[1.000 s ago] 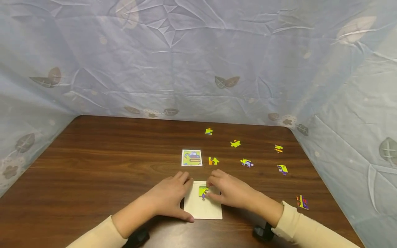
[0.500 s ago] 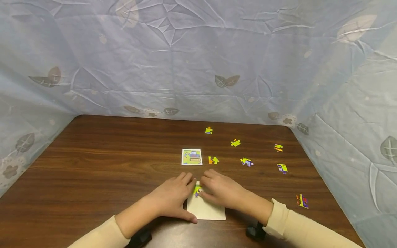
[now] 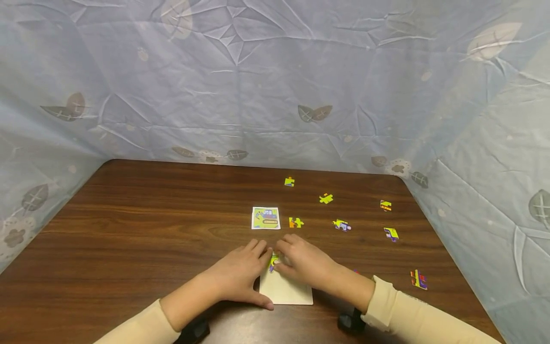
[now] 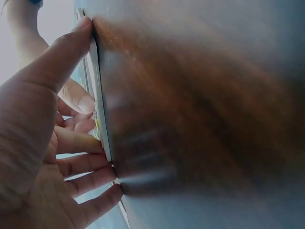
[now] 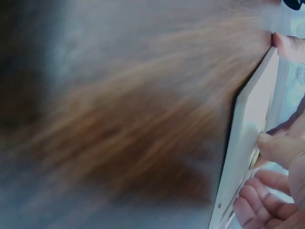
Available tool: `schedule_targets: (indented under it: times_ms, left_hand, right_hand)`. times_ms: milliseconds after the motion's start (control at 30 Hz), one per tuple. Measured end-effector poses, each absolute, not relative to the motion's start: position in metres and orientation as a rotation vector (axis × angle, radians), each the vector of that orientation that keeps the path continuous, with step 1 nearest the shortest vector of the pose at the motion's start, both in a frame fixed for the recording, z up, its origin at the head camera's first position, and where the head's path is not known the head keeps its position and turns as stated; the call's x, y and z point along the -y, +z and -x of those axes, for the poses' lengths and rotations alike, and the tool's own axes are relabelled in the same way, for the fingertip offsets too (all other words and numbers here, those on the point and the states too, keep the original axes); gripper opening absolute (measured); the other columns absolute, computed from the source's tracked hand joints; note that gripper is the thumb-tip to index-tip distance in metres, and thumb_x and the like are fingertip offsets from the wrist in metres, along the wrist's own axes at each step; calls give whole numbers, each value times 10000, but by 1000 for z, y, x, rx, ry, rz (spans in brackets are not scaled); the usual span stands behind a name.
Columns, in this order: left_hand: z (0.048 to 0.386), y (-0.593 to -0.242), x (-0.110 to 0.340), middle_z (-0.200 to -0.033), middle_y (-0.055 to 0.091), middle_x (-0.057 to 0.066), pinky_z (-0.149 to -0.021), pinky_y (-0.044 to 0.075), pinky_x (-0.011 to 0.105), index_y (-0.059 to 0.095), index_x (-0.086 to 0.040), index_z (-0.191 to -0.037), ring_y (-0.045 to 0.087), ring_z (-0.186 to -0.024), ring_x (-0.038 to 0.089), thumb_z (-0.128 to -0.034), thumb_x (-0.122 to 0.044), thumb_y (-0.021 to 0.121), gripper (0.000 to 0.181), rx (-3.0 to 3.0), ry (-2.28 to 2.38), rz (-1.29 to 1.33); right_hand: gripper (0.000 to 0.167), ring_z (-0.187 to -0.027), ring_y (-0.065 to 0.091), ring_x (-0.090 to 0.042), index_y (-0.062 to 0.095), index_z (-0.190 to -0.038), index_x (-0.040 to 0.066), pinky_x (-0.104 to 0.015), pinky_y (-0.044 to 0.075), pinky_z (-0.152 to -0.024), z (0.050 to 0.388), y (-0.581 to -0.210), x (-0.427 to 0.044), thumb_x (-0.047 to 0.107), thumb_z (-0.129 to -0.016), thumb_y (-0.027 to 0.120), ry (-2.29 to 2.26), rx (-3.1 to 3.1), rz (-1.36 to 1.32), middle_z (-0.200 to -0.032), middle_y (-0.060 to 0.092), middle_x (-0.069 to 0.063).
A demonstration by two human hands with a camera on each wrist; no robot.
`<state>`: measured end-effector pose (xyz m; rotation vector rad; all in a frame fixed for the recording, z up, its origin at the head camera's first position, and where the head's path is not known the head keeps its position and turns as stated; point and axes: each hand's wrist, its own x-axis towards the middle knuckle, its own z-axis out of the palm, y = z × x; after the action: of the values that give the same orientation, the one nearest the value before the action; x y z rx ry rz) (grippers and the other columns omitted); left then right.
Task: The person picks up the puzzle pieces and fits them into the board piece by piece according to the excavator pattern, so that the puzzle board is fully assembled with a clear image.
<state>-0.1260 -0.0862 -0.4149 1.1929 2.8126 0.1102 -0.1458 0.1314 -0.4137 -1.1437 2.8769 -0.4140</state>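
In the head view a pale square puzzle board [image 3: 286,289] lies at the table's near middle. My left hand [image 3: 238,274] rests along its left edge, thumb at the near corner and fingers at the far corner. My right hand [image 3: 307,260] pinches a green and purple jigsaw piece [image 3: 273,262] at the board's far left corner, partly hidden by the fingers. From the left wrist, the thumb [image 4: 71,47] and extended fingers [image 4: 93,179] touch the board's edge. From the right wrist, the thumb [image 5: 281,148] presses near the piece, with the other fingers curled.
A small picture card [image 3: 265,218] showing an excavator lies beyond the board. Loose jigsaw pieces are scattered behind and to the right, among them an orange-green one [image 3: 296,222] and a striped one [image 3: 418,279]. Patterned cloth [image 3: 275,86] surrounds the table [image 3: 150,220].
My right hand has carried the jigsaw piece left to the board's far left corner. The board has shifted slightly right, and my left hand moved a little with it.
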Motion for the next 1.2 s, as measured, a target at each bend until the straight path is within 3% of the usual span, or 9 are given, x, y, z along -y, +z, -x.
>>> schedule_targets:
  times_ms: [200, 367, 533, 767, 1200]
  left_hand:
    - [124, -415, 86, -1428, 557, 117, -1039, 564, 437, 491, -2, -1539, 542, -1271, 234, -784, -857, 647, 1151, -2801, 107, -1183]
    - [119, -413, 88, -1547, 526, 166, -1113, 523, 474, 452, -19, -1571, 526, -1380, 285, -833, -851, 584, 1120, -2780, 80, -1146]
    - [116, -410, 89, -1550, 534, 151, -1058, 552, 481, 460, -35, -1571, 541, -1355, 282, -844, -860, 551, 1103, -2794, 54, -1139]
    - [116, -410, 89, -1510, 555, 112, -1015, 563, 471, 469, -41, -1567, 551, -1281, 250, -831, -857, 577, 1104, -2800, 79, -1130]
    - [119, -403, 96, -1617, 474, 91, -1098, 521, 542, 430, -67, -1595, 492, -1445, 289, -832, -769, 692, 1070, -2710, 155, -1076]
  right_hand:
    - [266, -892, 539, -115, 776, -1135, 58, -247, 535, -769, 147, -413, -129, 262, -963, 768, -457, -2841, 1079, -982, 620, -2]
    - [257, -836, 471, -91, 792, -1130, 65, -212, 478, -716, 148, -411, -127, 260, -964, 765, -455, -2812, 1077, -916, 558, 22]
    - [282, -812, 443, -84, 790, -1152, 74, -191, 450, -692, 148, -411, -129, 289, -973, 755, -449, -2799, 1078, -909, 531, 38]
    - [304, -747, 412, -60, 783, -1184, 55, -175, 406, -630, 150, -411, -134, 265, -965, 766, -513, -2759, 1104, -877, 504, 23]
    - [299, -754, 403, -63, 785, -1189, 49, -176, 402, -626, 149, -410, -134, 247, -967, 763, -514, -2756, 1104, -873, 500, 21]
